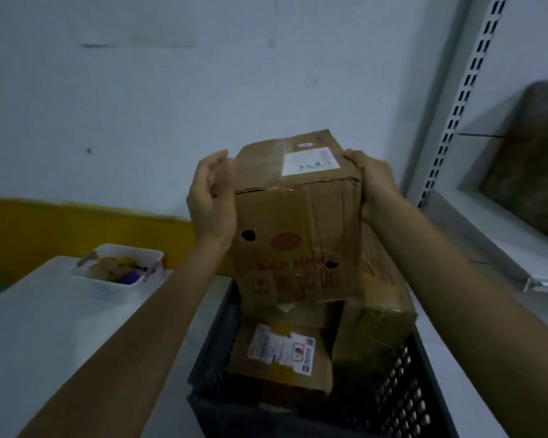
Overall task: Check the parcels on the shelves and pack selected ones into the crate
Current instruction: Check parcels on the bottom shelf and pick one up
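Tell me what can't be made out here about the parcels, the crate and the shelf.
All in the head view:
- White label on the held brown cardboard box: print blurred.
- Dark plastic crate: floor hidden by parcels; near wall cut off at the bottom edge.
- Labelled brown parcel in the crate: far end hidden by the held box.
- Brown parcel on the white shelf: cut off at the right edge.
- Small white basket: contents blurred.

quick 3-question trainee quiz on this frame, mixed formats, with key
1. True or false: the held cardboard box is above the dark crate.
2. Which hand grips the box's side nearest the shelf? A) left hand B) right hand
3. Fill in: the white basket sits to the crate's ____.

Key: 1 true; 2 B; 3 left
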`<control>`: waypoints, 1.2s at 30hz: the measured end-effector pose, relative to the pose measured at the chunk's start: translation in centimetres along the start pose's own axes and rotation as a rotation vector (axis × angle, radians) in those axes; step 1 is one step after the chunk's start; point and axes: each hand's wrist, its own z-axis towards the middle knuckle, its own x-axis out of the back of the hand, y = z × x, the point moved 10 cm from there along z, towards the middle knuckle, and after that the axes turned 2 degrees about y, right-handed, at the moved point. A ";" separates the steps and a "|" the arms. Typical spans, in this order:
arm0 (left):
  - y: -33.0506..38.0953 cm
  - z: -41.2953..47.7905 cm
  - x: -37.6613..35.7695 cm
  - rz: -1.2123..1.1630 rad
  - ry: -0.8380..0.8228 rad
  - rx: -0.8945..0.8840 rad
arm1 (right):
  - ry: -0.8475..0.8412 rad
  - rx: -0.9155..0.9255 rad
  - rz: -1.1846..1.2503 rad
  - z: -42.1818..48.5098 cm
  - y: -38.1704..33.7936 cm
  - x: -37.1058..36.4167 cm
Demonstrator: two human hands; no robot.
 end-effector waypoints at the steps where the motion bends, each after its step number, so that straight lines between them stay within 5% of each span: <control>1: -0.8 0.2 0.0 0.094 -0.004 -0.087 | 0.020 0.023 -0.021 0.6 0.1 -0.8; 15: -2.1 6.0 -1.2 0.170 -0.067 -0.392 | 0.204 0.069 0.100 3.3 2.6 -0.5; 28: -1.7 5.2 -2.1 0.162 -0.112 -0.475 | 0.291 0.059 0.159 2.1 5.9 1.6; 36: -2.2 3.8 -3.2 0.176 -0.055 -0.527 | 0.540 0.352 -0.041 -0.6 6.4 4.0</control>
